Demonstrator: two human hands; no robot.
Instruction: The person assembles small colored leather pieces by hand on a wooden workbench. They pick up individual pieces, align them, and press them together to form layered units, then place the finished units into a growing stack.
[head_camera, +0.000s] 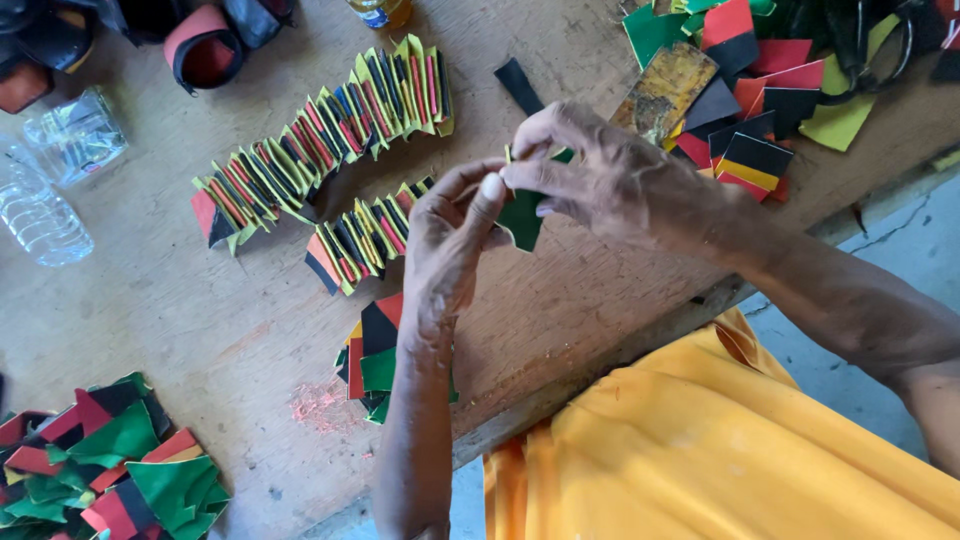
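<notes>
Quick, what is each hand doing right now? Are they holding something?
Left hand: closed, fingers pinching the dark green piece.
Right hand: closed, pinching the same green piece from the top.

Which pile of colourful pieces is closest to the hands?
The small stack of red, black and green pieces at the table edge, right beside the left forearm. The folded rows lie farther up the table; the other piles sit in the corners.

I see bare wooden table (180, 330) open at left-centre; rows of folded yellow-edged leather pieces (320, 135) block ahead, crushed clear plastic bottles (45, 190) crowd far left.
</notes>
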